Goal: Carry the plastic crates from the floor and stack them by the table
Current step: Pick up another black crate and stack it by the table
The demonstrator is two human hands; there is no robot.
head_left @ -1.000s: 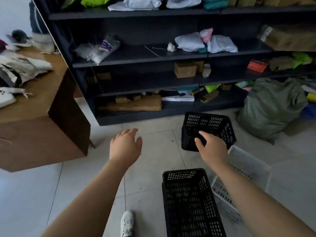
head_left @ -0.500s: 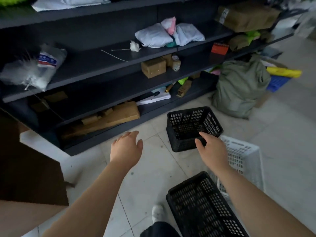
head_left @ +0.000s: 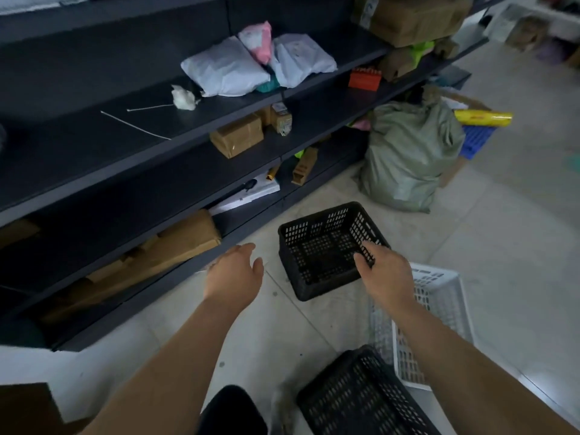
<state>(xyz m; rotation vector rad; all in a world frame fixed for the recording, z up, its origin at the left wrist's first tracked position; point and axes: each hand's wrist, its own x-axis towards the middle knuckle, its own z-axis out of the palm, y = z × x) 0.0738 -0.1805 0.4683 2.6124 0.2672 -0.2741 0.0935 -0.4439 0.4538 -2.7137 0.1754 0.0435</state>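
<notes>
A black plastic crate [head_left: 326,246] stands upright on the tiled floor, close to the bottom shelf. My right hand [head_left: 384,274] reaches over its near right corner, fingers bent loosely above the rim; I cannot tell if they touch it. My left hand [head_left: 233,277] hovers open over the floor to the left of that crate, apart from it. A white crate [head_left: 439,309] lies partly under my right forearm. A second black crate [head_left: 361,400] sits at the bottom, near my leg.
A long dark shelf unit [head_left: 141,171] with parcels and boxes runs along the left and back. A full green sack [head_left: 408,158] leans at its right end, beside a blue crate [head_left: 477,139]. A brown table corner [head_left: 25,406] shows at bottom left.
The view has swung right and down toward the shelf, and the brown table has slid almost out of sight. Both hands have come nearer to the far black crate.
</notes>
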